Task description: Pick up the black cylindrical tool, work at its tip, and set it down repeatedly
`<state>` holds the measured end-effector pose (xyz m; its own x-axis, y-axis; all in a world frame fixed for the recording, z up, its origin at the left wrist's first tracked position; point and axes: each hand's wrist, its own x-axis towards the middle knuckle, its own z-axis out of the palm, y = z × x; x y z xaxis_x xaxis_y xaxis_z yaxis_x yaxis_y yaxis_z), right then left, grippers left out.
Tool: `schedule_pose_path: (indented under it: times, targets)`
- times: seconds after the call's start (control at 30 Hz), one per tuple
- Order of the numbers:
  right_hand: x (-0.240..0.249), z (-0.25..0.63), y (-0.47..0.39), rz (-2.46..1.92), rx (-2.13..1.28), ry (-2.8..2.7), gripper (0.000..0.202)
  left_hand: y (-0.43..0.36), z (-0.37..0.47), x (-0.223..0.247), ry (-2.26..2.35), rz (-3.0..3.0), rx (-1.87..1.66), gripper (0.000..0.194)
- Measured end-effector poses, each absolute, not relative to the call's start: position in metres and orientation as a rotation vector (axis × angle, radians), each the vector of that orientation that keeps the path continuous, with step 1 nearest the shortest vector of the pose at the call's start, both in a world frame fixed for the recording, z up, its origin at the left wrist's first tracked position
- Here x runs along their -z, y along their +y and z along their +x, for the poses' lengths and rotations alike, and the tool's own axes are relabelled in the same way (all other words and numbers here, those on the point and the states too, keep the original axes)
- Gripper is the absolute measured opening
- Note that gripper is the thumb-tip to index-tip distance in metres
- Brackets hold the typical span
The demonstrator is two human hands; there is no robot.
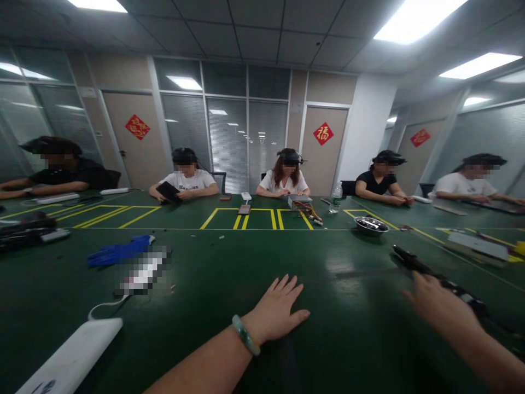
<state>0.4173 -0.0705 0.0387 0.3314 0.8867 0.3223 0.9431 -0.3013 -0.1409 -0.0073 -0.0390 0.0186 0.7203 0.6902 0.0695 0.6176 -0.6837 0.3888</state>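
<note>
The left hand (pixel 278 309) lies flat and empty on the green desk (pixel 213 273), fingers spread, a green bracelet (pixel 245 335) at the wrist. The right hand (pixel 437 306) reaches to a long black tool (pixel 426 271) at the right; whether it grips is unclear. A red door sign (pixel 324 133) reads "福". A white power bank (pixel 71 355) sits near left.
</note>
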Motion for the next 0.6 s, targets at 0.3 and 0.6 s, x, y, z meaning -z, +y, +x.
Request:
schedule_pose_path:
  times: [0.3,0.6]
  targets:
    - [-0.050,0.124,-0.076,-1.033,-0.316,-2.442,0.041,-0.031,-0.005,0.016,1.049,2.825,-0.368,0.058]
    - [-0.045,0.138,-0.079,-0.863,-0.593,-2.505,0.050,-0.024,-0.012,0.031,0.972,2.946,-0.220,0.080]
